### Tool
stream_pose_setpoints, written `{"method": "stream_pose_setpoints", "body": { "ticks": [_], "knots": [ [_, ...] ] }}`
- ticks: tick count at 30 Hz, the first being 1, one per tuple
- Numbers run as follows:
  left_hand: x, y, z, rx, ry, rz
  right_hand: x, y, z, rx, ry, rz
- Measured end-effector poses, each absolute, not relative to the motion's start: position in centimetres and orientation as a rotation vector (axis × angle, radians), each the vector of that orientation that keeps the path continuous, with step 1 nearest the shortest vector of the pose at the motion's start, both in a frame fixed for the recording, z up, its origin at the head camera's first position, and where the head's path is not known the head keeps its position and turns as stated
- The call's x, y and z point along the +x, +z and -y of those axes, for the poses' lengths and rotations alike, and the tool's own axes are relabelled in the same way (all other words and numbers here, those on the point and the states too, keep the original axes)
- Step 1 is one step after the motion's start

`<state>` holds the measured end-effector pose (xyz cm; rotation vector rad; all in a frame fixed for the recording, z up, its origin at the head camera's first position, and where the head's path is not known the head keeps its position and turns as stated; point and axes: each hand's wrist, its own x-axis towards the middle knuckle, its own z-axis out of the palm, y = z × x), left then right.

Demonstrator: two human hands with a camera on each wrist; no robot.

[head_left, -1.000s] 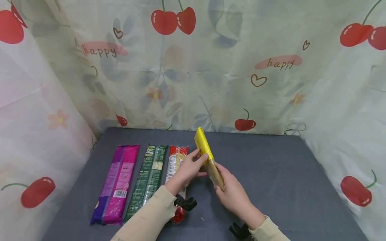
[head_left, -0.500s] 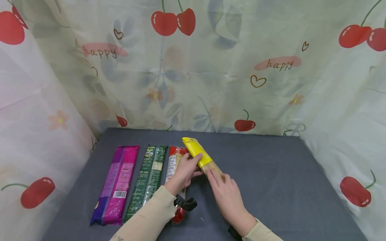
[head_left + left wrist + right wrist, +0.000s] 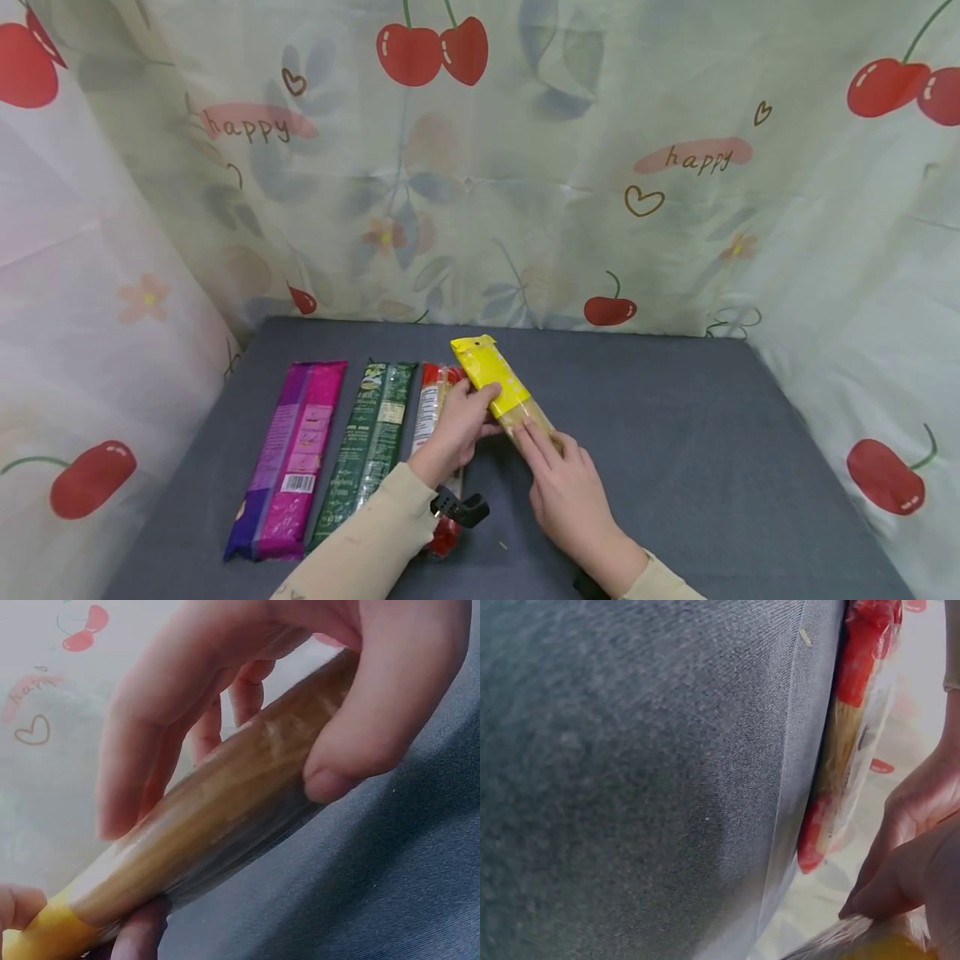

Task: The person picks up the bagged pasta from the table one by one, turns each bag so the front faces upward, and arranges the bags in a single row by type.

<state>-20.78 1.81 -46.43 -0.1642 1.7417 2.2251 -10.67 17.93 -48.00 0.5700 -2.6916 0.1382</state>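
Note:
A slim spaghetti packet [image 3: 497,379], yellow at one end and clear over tan strands at the other, is held slantwise above the table in the head view. My left hand [image 3: 455,423] pinches its yellow part, thumb on top. Along the clear part, my right hand [image 3: 566,492] grips it. The left wrist view shows the strands through the clear wrap [image 3: 217,810], with the right hand's thumb [image 3: 352,750] on the near side and its fingers across the far side. The left hand's fingertips [image 3: 142,930] hold near the yellow end.
Left of the hands lie a pink-purple packet [image 3: 300,467], a green packet [image 3: 367,442] and a red-ended pasta packet [image 3: 431,408], partly behind my left hand. They rest on a dark grey cloth-covered table [image 3: 697,467]. A printed curtain [image 3: 525,233] encloses the back and sides.
The spaghetti packet has turned from its narrow edge to a broader face, its yellow end swinging left. My right hand has shifted its hold, its fingers now over the top.

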Motion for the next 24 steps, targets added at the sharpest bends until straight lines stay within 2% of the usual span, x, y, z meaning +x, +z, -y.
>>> {"method": "stream_pose_setpoints", "body": {
  "ticks": [5, 10, 16, 24],
  "knots": [
    [-21.2, -46.3, -1.4, -0.159, 2.254, -1.71, -10.8, -47.9, -18.4, 0.627, 0.278, 2.665],
    [-21.5, -46.4, -0.8, -0.169, 2.254, -1.705, -11.0, -47.4, -19.3, 0.638, 0.604, 2.69],
    [-21.6, -46.2, -0.4, -0.147, 2.248, -1.683, -11.4, -47.0, -20.3, 0.433, 1.113, 2.791],
    [-21.3, -46.0, 0.0, -0.083, 2.204, -1.707, -12.1, -47.7, -21.3, 0.215, 2.076, 2.744]
  ]
}}
